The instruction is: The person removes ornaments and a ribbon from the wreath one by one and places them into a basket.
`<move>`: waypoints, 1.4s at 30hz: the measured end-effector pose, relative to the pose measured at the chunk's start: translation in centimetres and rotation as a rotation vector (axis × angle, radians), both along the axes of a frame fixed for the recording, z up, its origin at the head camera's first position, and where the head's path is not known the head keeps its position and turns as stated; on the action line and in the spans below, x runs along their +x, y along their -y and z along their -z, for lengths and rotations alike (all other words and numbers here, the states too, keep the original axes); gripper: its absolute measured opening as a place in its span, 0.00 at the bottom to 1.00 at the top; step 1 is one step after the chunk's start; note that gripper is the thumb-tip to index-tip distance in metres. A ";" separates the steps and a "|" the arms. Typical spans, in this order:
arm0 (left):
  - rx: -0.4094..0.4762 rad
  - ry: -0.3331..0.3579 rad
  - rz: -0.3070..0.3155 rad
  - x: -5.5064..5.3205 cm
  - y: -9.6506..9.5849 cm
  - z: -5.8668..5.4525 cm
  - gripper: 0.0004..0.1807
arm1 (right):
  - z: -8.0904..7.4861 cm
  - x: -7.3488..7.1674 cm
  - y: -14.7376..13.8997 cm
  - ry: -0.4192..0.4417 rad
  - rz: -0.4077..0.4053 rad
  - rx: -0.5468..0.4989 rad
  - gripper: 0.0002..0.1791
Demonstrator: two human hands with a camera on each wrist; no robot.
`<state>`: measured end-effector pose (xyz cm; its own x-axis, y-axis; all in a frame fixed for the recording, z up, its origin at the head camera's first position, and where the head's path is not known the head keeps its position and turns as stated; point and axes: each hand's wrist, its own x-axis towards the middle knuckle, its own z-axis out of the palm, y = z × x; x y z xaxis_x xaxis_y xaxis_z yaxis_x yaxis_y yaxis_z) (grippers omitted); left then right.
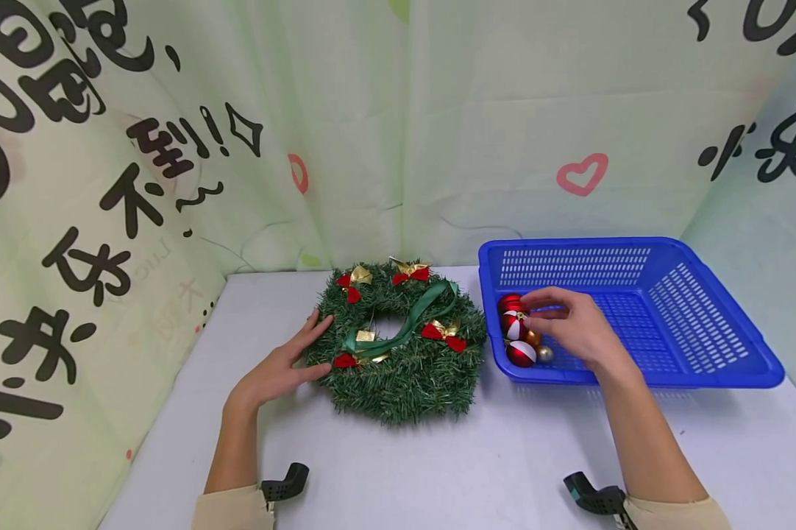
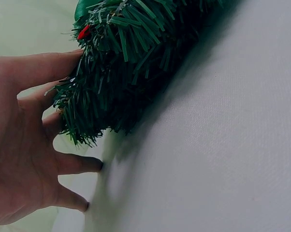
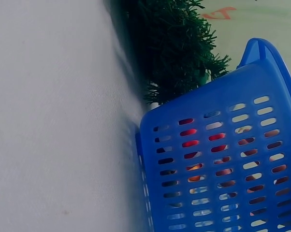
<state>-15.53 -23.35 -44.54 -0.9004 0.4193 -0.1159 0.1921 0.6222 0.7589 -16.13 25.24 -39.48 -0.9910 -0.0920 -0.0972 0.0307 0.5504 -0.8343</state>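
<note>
A green wreath (image 1: pixel 404 383) with red and gold bows and a green ribbon (image 1: pixel 411 324) lies on the table. My left hand (image 1: pixel 282 368) rests against its left side, fingers spread and fairly straight; the left wrist view shows the same hand (image 2: pixel 24 140) touching the bristly edge. Inside the blue basket (image 1: pixel 716 368), my right hand (image 1: pixel 573 327) reaches to the left end, thumb and fingers bent at a red and white bauble (image 1: pixel 513 325) near its cap. Beside it are a red bauble (image 1: pixel 509 302), another red and white one (image 1: pixel 521 354) and a small silver one (image 1: pixel 544 354).
The basket's slotted wall (image 3: pixel 218 154) hides most of the right hand in the right wrist view. The wreath stands close to the basket's left end. A printed curtain (image 1: pixel 438 147) hangs behind the white table (image 1: pixel 438 471).
</note>
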 end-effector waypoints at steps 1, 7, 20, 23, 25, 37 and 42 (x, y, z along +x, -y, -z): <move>-0.001 -0.001 -0.001 0.0 0.0 0.0 0.45 | 0.0 0.0 0.0 -0.007 0.005 -0.005 0.22; 0.003 0.004 0.000 0.0 0.1 0.1 0.45 | -0.3 0.2 0.0 -0.068 0.039 -0.015 0.23; 0.008 0.003 0.001 0.1 0.0 0.0 0.45 | -1.0 0.6 0.7 -0.157 0.105 -0.031 0.22; 0.009 0.002 -0.002 0.1 0.0 0.0 0.45 | -1.4 0.5 1.1 -0.172 0.102 -0.038 0.22; 0.009 0.002 -0.003 0.1 0.1 0.1 0.45 | -1.8 0.4 1.5 -0.180 0.089 -0.048 0.22; 0.009 0.001 0.000 0.1 0.0 0.2 0.46 | -4.2 -1.2 4.6 -0.073 -0.035 -0.160 0.24; 0.003 -0.002 -0.001 0.1 0.1 0.1 0.46 | -5.1 -2.4 6.0 -0.016 -0.083 -0.200 0.23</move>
<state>-15.43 -23.42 -44.63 -0.9011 0.4188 -0.1126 0.1931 0.6200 0.7604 -18.57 19.25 -34.37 -0.9804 -0.1896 -0.0531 -0.0220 0.3736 -0.9273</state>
